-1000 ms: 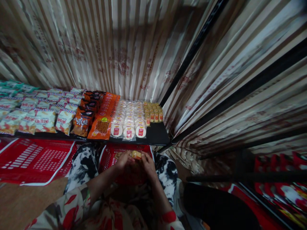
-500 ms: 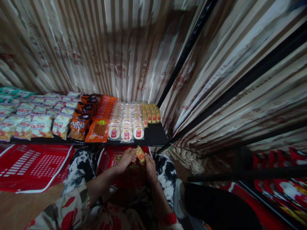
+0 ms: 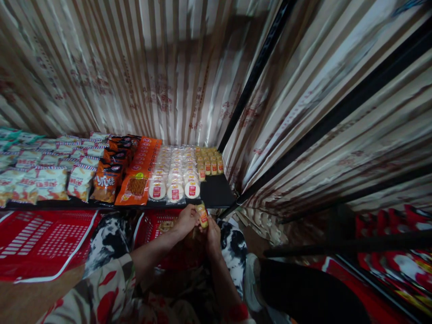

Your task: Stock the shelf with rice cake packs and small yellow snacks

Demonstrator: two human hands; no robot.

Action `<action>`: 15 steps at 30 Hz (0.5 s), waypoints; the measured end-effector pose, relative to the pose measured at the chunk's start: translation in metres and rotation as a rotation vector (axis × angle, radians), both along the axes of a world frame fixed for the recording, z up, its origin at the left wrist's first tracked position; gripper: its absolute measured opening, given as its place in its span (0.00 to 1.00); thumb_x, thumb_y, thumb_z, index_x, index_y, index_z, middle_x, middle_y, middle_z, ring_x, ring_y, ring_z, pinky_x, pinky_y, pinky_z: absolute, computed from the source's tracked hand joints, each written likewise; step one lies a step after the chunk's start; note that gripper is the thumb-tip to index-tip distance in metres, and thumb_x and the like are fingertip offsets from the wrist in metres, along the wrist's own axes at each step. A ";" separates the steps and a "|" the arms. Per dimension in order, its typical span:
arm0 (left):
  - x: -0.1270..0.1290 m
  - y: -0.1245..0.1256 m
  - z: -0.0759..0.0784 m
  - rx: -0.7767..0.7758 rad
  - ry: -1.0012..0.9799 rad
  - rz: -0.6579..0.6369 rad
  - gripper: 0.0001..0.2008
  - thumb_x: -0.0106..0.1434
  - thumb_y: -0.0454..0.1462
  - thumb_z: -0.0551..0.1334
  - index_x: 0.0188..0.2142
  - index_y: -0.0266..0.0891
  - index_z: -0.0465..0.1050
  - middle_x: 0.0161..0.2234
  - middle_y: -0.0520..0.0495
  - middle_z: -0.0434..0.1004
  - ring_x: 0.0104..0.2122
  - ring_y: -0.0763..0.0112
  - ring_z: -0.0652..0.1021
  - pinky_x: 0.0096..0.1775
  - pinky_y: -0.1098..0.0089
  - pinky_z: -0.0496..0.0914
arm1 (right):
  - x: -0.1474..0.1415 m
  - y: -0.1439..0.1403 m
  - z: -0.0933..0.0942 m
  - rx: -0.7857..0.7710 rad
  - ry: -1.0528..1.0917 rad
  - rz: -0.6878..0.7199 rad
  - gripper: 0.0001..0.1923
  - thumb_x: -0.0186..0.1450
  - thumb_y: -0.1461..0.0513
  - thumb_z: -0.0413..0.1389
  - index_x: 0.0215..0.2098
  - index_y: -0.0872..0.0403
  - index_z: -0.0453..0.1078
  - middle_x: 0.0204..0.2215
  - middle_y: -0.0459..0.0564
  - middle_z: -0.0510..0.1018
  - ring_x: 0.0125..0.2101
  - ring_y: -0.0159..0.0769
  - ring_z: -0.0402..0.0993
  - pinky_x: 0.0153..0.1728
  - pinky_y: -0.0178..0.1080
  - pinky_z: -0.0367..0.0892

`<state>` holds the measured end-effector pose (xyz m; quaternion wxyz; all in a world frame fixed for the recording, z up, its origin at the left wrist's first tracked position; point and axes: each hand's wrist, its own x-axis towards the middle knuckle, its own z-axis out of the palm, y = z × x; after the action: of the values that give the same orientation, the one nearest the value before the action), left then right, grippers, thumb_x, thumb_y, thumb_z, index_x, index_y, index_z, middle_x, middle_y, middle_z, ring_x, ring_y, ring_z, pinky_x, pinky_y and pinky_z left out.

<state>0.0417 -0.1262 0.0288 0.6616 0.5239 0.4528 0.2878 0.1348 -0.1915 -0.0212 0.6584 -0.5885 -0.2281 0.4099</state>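
— Packet (image 3: 203, 215): where is it, and which way does it point?

— Just below the shelf's (image 3: 216, 191) front edge, near its right corner, above the red basket (image 3: 153, 225). It stands nearly upright, long axis running up towards the shelf, top tipped slightly left.

— Who holds it?

— Both hands. Left hand (image 3: 186, 220) fingers are clamped on its left side; right hand (image 3: 213, 232) fingers pinch its lower end.

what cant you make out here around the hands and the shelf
Head view only:
- Small yellow packet: label too small and blurred.
- Red basket: contents hidden by left hand, right hand and arms.
- Snack bags: row cut off by left edge.
- Black shelf: underside dark.
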 end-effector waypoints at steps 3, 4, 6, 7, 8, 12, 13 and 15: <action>0.008 0.004 -0.005 0.049 0.051 0.014 0.04 0.56 0.36 0.62 0.32 0.39 0.67 0.20 0.56 0.68 0.21 0.77 0.70 0.25 0.76 0.63 | 0.000 0.004 0.001 -0.145 0.043 -0.087 0.24 0.54 0.41 0.53 0.27 0.53 0.70 0.19 0.47 0.75 0.18 0.33 0.68 0.21 0.36 0.64; 0.010 0.006 -0.006 0.064 0.071 0.020 0.04 0.56 0.36 0.62 0.32 0.39 0.68 0.21 0.55 0.69 0.22 0.76 0.71 0.26 0.76 0.63 | 0.000 0.005 0.003 -0.166 0.026 -0.098 0.26 0.54 0.40 0.52 0.28 0.54 0.69 0.19 0.46 0.75 0.18 0.33 0.68 0.21 0.36 0.64; 0.013 0.009 -0.006 0.099 0.114 0.021 0.03 0.55 0.35 0.62 0.31 0.40 0.69 0.21 0.54 0.70 0.24 0.74 0.72 0.28 0.75 0.64 | 0.002 0.006 0.008 -0.196 -0.079 -0.074 0.28 0.56 0.39 0.49 0.29 0.54 0.70 0.21 0.47 0.76 0.21 0.35 0.69 0.24 0.36 0.65; 0.015 0.011 -0.005 0.129 0.137 0.016 0.03 0.55 0.34 0.62 0.30 0.40 0.69 0.21 0.55 0.69 0.24 0.74 0.72 0.29 0.75 0.64 | 0.003 0.006 0.011 -0.217 -0.175 -0.063 0.29 0.58 0.39 0.47 0.31 0.54 0.70 0.23 0.48 0.76 0.24 0.36 0.71 0.27 0.37 0.66; 0.016 0.013 -0.003 0.168 0.161 0.005 0.02 0.55 0.34 0.61 0.29 0.40 0.69 0.20 0.55 0.68 0.24 0.74 0.71 0.29 0.75 0.63 | 0.005 0.006 0.015 -0.239 -0.297 -0.065 0.29 0.60 0.40 0.45 0.33 0.54 0.71 0.26 0.50 0.77 0.28 0.38 0.72 0.31 0.38 0.67; 0.022 0.020 0.010 0.324 0.266 -0.045 0.02 0.55 0.33 0.59 0.26 0.40 0.67 0.19 0.56 0.65 0.24 0.73 0.70 0.30 0.74 0.61 | 0.013 0.005 0.030 -0.229 -0.814 -0.189 0.28 0.64 0.46 0.41 0.42 0.57 0.72 0.39 0.58 0.77 0.42 0.46 0.70 0.47 0.47 0.62; 0.024 0.021 0.014 0.349 0.286 -0.052 0.02 0.55 0.33 0.59 0.26 0.40 0.67 0.20 0.55 0.65 0.24 0.73 0.70 0.30 0.74 0.60 | 0.015 0.006 0.033 -0.194 -0.889 -0.210 0.27 0.64 0.48 0.41 0.43 0.57 0.72 0.41 0.60 0.76 0.44 0.47 0.69 0.49 0.48 0.60; 0.028 0.024 0.022 0.382 0.319 -0.063 0.02 0.55 0.34 0.59 0.27 0.40 0.67 0.21 0.55 0.66 0.25 0.72 0.70 0.30 0.73 0.60 | 0.018 0.007 0.037 -0.124 -0.954 -0.207 0.24 0.65 0.50 0.43 0.44 0.56 0.72 0.42 0.59 0.76 0.45 0.47 0.68 0.50 0.50 0.59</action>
<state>0.0699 -0.1024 0.0507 0.4794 0.6920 0.4725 0.2608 0.1531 -0.1845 0.0153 0.4816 -0.7683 -0.4198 0.0401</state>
